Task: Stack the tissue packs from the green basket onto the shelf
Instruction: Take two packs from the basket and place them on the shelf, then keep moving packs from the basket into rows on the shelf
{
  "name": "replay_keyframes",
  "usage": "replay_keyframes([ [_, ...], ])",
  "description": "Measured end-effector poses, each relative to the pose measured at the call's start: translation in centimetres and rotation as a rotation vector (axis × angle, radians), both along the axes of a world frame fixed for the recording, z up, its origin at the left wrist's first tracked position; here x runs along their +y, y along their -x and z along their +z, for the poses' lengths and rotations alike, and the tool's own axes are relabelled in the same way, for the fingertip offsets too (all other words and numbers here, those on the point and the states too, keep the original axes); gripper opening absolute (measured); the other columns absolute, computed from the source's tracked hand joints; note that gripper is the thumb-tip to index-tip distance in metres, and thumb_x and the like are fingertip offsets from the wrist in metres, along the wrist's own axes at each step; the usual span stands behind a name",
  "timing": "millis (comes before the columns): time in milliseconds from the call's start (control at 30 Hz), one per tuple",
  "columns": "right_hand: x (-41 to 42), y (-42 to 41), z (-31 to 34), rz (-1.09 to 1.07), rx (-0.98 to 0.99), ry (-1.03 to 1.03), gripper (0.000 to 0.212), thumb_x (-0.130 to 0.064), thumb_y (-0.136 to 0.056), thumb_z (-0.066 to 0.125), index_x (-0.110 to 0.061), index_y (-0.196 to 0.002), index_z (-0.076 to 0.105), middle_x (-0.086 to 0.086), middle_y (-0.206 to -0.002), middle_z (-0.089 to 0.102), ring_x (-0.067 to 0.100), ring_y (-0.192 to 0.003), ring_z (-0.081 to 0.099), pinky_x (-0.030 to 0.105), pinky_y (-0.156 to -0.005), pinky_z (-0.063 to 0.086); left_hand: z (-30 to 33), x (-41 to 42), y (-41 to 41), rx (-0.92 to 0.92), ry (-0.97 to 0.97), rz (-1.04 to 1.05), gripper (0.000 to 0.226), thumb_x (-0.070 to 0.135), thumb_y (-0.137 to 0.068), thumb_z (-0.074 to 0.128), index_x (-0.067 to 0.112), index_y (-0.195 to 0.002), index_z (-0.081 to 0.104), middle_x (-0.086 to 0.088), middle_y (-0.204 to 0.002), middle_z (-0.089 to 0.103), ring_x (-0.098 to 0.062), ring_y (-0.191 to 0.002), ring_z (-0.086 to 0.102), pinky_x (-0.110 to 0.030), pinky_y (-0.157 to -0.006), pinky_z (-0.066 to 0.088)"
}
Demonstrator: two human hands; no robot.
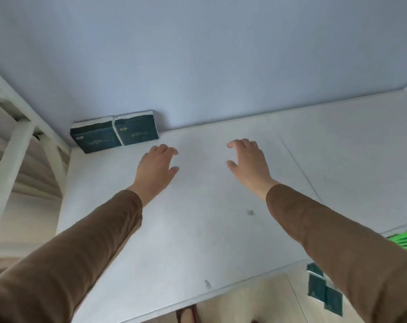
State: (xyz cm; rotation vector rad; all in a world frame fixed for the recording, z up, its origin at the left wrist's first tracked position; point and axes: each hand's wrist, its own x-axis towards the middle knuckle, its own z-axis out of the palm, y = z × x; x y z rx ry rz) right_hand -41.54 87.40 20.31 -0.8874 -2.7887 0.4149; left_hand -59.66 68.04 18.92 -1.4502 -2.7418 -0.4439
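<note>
Two dark teal tissue packs [113,134] stand side by side against the wall at the back left of the white shelf [197,229]. My left hand [157,166] hovers just right of them, fingers loosely curled, holding nothing. My right hand [246,160] hovers further right over the bare shelf, also holding nothing. A corner of the green basket [405,243] shows at the right edge, below the shelf. More teal tissue packs [323,292] lie lower down at the bottom right, partly hidden by my right sleeve.
A pale blue wall [197,54] backs the shelf. White metal frame bars [15,141] rise at the left. Light wooden floor [244,304] and a foot show beneath the shelf's front edge.
</note>
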Motion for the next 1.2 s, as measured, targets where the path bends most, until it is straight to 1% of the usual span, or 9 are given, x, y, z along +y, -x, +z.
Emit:
replay_keyframes([
  [133, 2.4, -12.8, 0.8, -0.088, -0.046, -0.024, 0.045, -0.031, -0.092, 0.06, -0.022, -0.135, 0.049, 0.0, -0.133, 0.054, 0.025, -0.122, 0.045, 0.038, -0.097, 0.04, 0.2, 6.9, -11.5, -0.044, -0.009, -0.182, 0.043, 0.034, -0.089, 0.065, 0.021, -0.129, 0.056, 0.003, -0.122, 0.057, -0.021, -0.111, 0.05, -0.036, -0.089, 0.045],
  [233, 4.7, -22.8, 0.9, -0.153, -0.02, -0.026, 0.045, -0.032, -0.092, 0.06, -0.023, -0.134, 0.05, -0.001, -0.132, 0.054, 0.024, -0.122, 0.045, 0.038, -0.097, 0.04, 0.5, 12.1, -20.9, -0.037, -0.042, -0.307, 0.043, 0.035, -0.088, 0.066, 0.022, -0.128, 0.056, 0.005, -0.12, 0.058, -0.02, -0.109, 0.049, -0.033, -0.087, 0.044],
  [433, 9.6, -41.9, -0.3, -0.256, -0.018, -0.013, 0.043, -0.032, -0.092, 0.059, -0.023, -0.133, 0.05, -0.002, -0.129, 0.055, 0.023, -0.12, 0.046, 0.04, -0.096, 0.041, 0.5, 21.1, -39.2, -0.047, -0.058, -0.487, 0.045, 0.035, -0.087, 0.067, 0.022, -0.129, 0.056, 0.003, -0.12, 0.058, -0.022, -0.109, 0.049, -0.037, -0.089, 0.046],
  [533, 12.6, -49.6, -1.2, -0.326, -0.052, 0.01, 0.039, -0.033, -0.092, 0.058, -0.025, -0.13, 0.051, -0.003, -0.124, 0.057, 0.022, -0.116, 0.048, 0.038, -0.092, 0.043, -0.1, 24.7, -46.8, -0.086, -0.051, -0.559, 0.046, 0.034, -0.088, 0.067, 0.022, -0.13, 0.055, 0.004, -0.122, 0.057, -0.02, -0.11, 0.048, -0.034, -0.09, 0.045],
  [700, 18.8, -59.0, -3.6, -0.434, -0.093, 0.093, 0.042, -0.033, -0.092, 0.06, -0.023, -0.132, 0.049, 0.0, -0.129, 0.055, 0.023, -0.118, 0.047, 0.041, -0.097, 0.042, -2.6, 31.2, -56.3, -0.16, -0.009, -0.615, 0.045, 0.033, -0.086, 0.067, 0.024, -0.129, 0.056, 0.006, -0.122, 0.056, -0.017, -0.113, 0.046, -0.031, -0.092, 0.043],
  [900, 27.1, -67.8, -8.3, -0.547, -0.147, 0.217, 0.044, -0.032, -0.093, 0.062, -0.023, -0.134, 0.048, 0.0, -0.124, 0.055, 0.021, -0.115, 0.049, 0.04, -0.096, 0.046, -7.5, 41.2, -64.9, -0.251, 0.084, -0.688, 0.05, 0.038, -0.086, 0.067, 0.024, -0.131, 0.051, 0.003, -0.124, 0.054, -0.019, -0.114, 0.048, -0.036, -0.094, 0.044],
  [1000, 30.5, -72.2, -10.9, -0.65, -0.119, 0.345, 0.049, -0.028, -0.092, 0.068, -0.02, -0.136, 0.048, 0.002, -0.127, 0.055, 0.021, -0.118, 0.051, 0.037, -0.098, 0.046, -10.1, 45.7, -68.9, -0.325, 0.135, -0.715, 0.053, 0.037, -0.086, 0.068, 0.021, -0.133, 0.05, 0.0, -0.128, 0.052, -0.02, -0.116, 0.049, -0.034, -0.096, 0.042],
  [1133, 35.0, -77.9, -14.6, -0.809, -0.087, 0.527, 0.054, -0.027, -0.091, 0.069, -0.015, -0.138, 0.046, 0.006, -0.128, 0.056, 0.024, -0.117, 0.056, 0.034, -0.095, 0.045, -13.6, 50.4, -73.6, -0.431, 0.264, -0.674, 0.06, 0.039, -0.085, 0.069, 0.019, -0.137, 0.046, -0.003, -0.133, 0.049, -0.023, -0.121, 0.047, -0.037, -0.098, 0.041],
  [1200, 37.5, -80.6, -16.6, -0.903, -0.044, 0.634, 0.062, -0.027, -0.088, 0.071, -0.012, -0.142, 0.043, 0.009, -0.135, 0.053, 0.026, -0.123, 0.055, 0.035, -0.099, 0.043, -15.4, 52.5, -75.7, -0.478, 0.345, -0.641, 0.068, 0.042, -0.083, 0.071, 0.017, -0.14, 0.042, -0.005, -0.137, 0.047, -0.025, -0.126, 0.044, -0.038, -0.103, 0.039],
])
